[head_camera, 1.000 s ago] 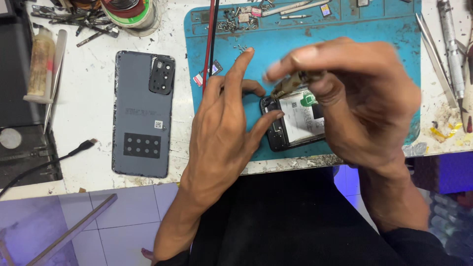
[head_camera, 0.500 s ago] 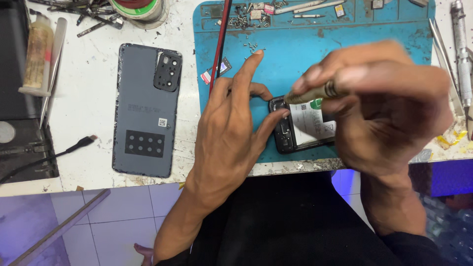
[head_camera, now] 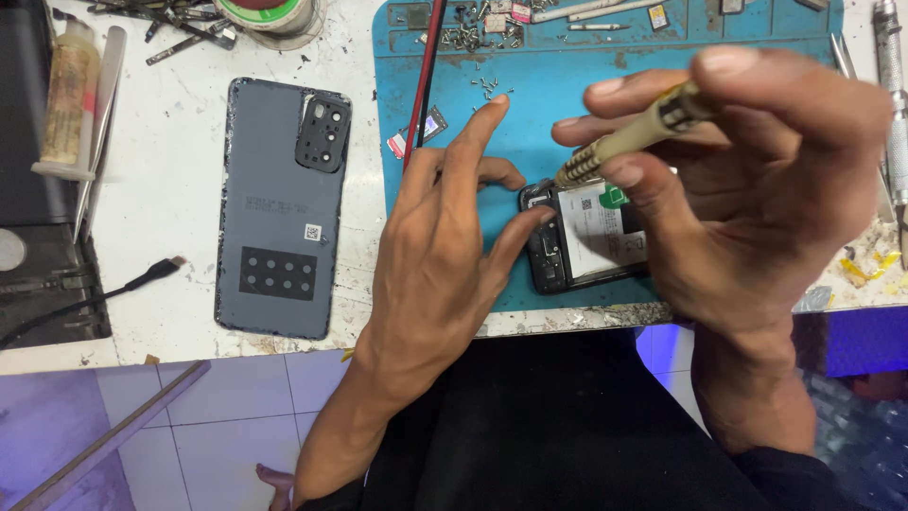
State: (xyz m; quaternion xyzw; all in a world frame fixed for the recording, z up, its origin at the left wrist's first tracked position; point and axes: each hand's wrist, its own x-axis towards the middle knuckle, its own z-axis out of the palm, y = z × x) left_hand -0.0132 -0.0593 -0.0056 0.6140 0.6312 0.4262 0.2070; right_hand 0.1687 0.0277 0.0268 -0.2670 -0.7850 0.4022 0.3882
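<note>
Looking down via head cam: right hand [head_camera: 747, 189] pinches a yellowish precision screwdriver [head_camera: 629, 137] between thumb and fingers, closed round the handle, tip angled down-left toward the opened phone [head_camera: 591, 237]. That phone lies w/ battery exposed on the blue repair mat [head_camera: 530, 104], near the tabletop's [head_camera: 161, 208] near edge. Left hand [head_camera: 440, 255] is spread open, holding nothing; thumb and forefinger brace the phone's left end.

To do this well, likely: keep the driver upright over the screw head, light downward pressure, left hand pinning the phone so it can't slide.

Edges & room: phone sits close to the near edge, so little margin toward the person. Loose screws [head_camera: 492, 87] lie scattered on the mat farther back. Detached grey back cover [head_camera: 279, 208] lies left, well apart. A red rod [head_camera: 423, 76] crosses the mat's left side; a cable [head_camera: 113, 289] trails far left.
</note>
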